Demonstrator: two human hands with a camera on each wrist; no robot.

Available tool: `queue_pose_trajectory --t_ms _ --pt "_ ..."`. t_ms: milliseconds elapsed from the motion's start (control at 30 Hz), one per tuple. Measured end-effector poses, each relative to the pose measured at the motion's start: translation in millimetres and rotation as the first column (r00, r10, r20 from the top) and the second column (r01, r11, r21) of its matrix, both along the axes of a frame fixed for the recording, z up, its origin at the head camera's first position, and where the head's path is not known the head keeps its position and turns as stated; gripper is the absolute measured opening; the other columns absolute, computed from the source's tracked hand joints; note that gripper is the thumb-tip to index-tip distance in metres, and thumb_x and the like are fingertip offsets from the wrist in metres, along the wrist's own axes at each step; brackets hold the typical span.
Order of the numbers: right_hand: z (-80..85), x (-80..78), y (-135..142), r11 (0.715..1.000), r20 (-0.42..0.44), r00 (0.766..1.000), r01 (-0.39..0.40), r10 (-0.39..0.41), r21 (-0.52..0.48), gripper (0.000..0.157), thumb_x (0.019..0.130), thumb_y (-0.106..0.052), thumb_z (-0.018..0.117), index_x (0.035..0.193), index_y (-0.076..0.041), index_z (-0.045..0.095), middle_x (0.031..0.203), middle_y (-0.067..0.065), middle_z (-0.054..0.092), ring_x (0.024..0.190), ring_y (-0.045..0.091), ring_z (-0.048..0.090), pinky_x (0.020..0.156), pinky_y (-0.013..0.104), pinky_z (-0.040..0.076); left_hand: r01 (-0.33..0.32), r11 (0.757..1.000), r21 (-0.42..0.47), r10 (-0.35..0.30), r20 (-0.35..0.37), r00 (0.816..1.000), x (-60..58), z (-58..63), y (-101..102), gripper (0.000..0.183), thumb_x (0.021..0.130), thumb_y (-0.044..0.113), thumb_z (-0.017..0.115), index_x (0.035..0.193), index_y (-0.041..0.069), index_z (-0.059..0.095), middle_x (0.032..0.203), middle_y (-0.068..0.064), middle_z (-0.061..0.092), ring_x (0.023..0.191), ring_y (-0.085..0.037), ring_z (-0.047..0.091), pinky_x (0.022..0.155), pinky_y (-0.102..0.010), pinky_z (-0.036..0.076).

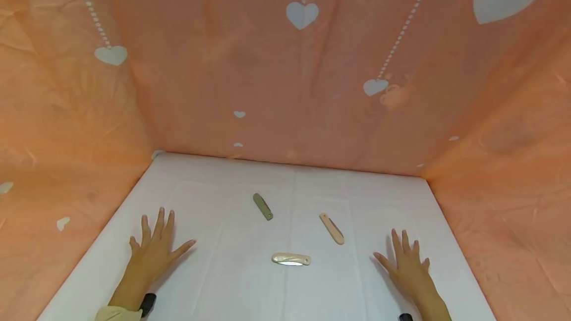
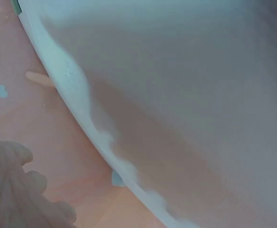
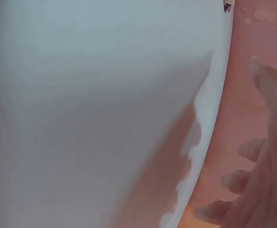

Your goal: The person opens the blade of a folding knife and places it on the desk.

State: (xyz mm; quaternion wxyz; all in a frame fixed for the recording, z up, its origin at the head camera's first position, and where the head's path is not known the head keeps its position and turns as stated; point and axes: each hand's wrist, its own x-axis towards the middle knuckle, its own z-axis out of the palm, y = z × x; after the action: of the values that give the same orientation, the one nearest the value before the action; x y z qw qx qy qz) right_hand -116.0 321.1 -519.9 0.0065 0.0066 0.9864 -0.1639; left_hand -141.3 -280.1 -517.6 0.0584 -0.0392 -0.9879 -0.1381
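Note:
Three folding pocket knives lie apart on the white tabletop in the head view. The green knife [image 1: 262, 206] is farthest back, its blade folded along the handle. A peach-pink folding knife [image 1: 332, 229] lies to its right, slanting. Nearest the front is a pearly cream folding knife [image 1: 291, 259], with a strip of bright blade showing along its lower side. My left hand [image 1: 153, 251] is at the left of the table, fingers spread, holding nothing. At the right, my right hand [image 1: 408, 269] is also spread and holds nothing; the pink knife is nearest to it.
The white table [image 1: 232, 291] is enclosed at the back and sides by orange cloth [image 1: 267, 78] printed with white hearts. Dark bands [image 1: 148, 304] sit on both wrists. Shadows of the hands fall on the tabletop in both wrist views.

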Motion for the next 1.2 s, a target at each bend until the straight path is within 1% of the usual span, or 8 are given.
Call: queue_pose_trajectory --t_ms 167,367,500,633,767,967,1133,1200 --pt "1.6 0.2 -1.6 1.0 0.056 0.998 0.015 -0.014 -0.021 0.091 0.088 -0.063 0.043 0.147 -0.002 0.013 0.144 0.036 0.011 0.123 0.064 0.01 0.083 0.082 0.009 -0.003 1.0 0.015 0.003 0.029 1.0 0.0 1.8 3.5 0.099 0.083 0.066 0.05 0.148 0.003 0.009 0.152 -0.021 -0.004 0.13 -0.052 -0.015 0.08 -0.084 0.006" --pt "5.7 1.0 -6.0 0.998 0.049 0.999 0.004 -0.001 -0.064 0.085 0.091 -0.06 0.042 0.146 0.001 0.019 0.142 0.038 0.014 0.124 0.062 0.009 0.091 0.077 0.009 0.022 0.997 0.07 -0.027 0.065 0.998 -0.3 4.4 12.4 0.098 0.084 0.065 0.049 0.149 0.004 0.007 0.153 -0.021 -0.003 0.132 -0.051 -0.011 0.086 -0.08 0.008" --pt "6.0 -0.4 -10.6 0.998 0.006 1.0 -0.015 0.015 -0.065 0.078 0.093 -0.055 0.043 0.143 0.003 0.027 0.139 0.038 0.024 0.125 0.06 0.015 0.097 0.071 0.015 0.059 0.994 0.091 -0.064 0.053 0.997 -2.9 4.9 17.5 0.095 0.087 0.062 0.049 0.148 0.002 0.007 0.152 -0.023 0.001 0.134 -0.049 -0.007 0.093 -0.075 0.011" --pt "7.8 0.5 -16.9 0.998 -0.052 0.999 -0.019 0.016 -0.053 0.066 0.096 -0.045 0.046 0.137 0.005 0.037 0.132 0.038 0.036 0.122 0.057 0.029 0.089 0.07 0.032 0.08 0.987 0.136 -0.087 0.048 0.995 -5.3 5.4 22.8 0.092 0.088 0.058 0.05 0.148 0.001 0.009 0.151 -0.024 0.006 0.135 -0.048 0.0 0.098 -0.07 0.015" --pt "8.5 1.0 -23.0 0.998 -0.136 0.99 -0.036 0.028 -0.053 0.052 0.096 -0.034 0.051 0.133 0.002 0.045 0.126 0.035 0.045 0.116 0.054 0.039 0.085 0.068 0.037 0.078 0.981 0.176 -0.086 0.038 0.996 -4.5 6.0 27.4 0.087 0.091 0.054 0.048 0.147 -0.001 0.011 0.149 -0.027 0.013 0.132 -0.051 0.01 0.099 -0.067 0.02" --pt "7.0 2.3 -30.8 0.993 -0.287 0.955 -0.097 0.075 -0.064 0.038 0.09 -0.019 0.062 0.122 0.0 0.057 0.117 0.024 0.059 0.112 0.043 0.05 0.095 0.058 0.037 0.084 0.97 0.226 -0.078 -0.034 0.996 -3.0 4.5 32.0 0.079 0.093 0.044 0.052 0.146 -0.003 0.017 0.145 -0.03 0.022 0.129 -0.048 0.024 0.099 -0.062 0.026" --pt "8.1 3.5 -37.1 0.99 -0.398 0.914 -0.123 0.085 -0.07 0.031 0.083 -0.013 0.069 0.112 -0.003 0.065 0.103 0.018 0.065 0.095 0.036 0.061 0.08 0.051 0.049 0.123 0.964 0.236 -0.094 -0.131 0.987 -4.1 4.3 38.2 0.07 0.091 0.035 0.059 0.141 -0.006 0.03 0.141 -0.029 0.031 0.124 -0.046 0.034 0.097 -0.06 0.032" --pt "8.6 3.8 -39.9 0.989 -0.412 0.907 -0.13 0.089 -0.074 0.03 0.081 -0.012 0.07 0.11 -0.004 0.067 0.1 0.017 0.066 0.092 0.035 0.062 0.076 0.05 0.051 0.149 0.964 0.219 -0.109 -0.187 0.976 -4.4 4.2 42.1 0.065 0.089 0.029 0.063 0.136 -0.007 0.037 0.137 -0.028 0.037 0.119 -0.047 0.04 0.094 -0.059 0.035"
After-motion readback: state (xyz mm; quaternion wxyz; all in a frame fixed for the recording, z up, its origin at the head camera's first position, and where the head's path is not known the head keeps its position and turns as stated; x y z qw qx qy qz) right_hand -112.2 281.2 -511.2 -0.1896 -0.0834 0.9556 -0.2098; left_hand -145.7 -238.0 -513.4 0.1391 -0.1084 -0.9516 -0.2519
